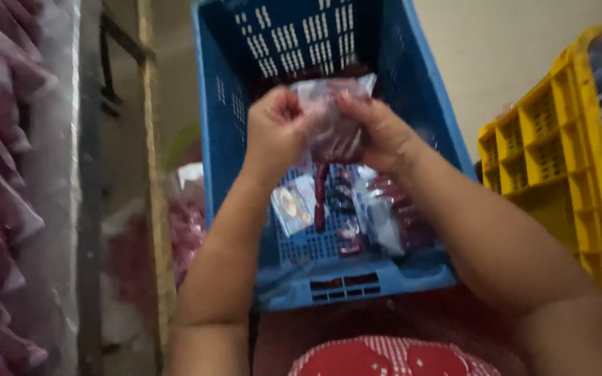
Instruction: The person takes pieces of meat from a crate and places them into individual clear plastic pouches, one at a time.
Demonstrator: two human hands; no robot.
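Note:
Both my hands hold one clear plastic packet of dark red food over a blue plastic crate. My left hand pinches the packet's left edge. On its right side and top corner, the fingers of my right hand are closed. Below the packet, several similar sealed packets of red pieces lie on the crate's slotted floor.
A yellow plastic crate stands at the right. Stacked pink-red packets in clear plastic fill the left edge, beside a wooden post. A bag of red goods lies left of the blue crate. Red patterned cloth covers my lap.

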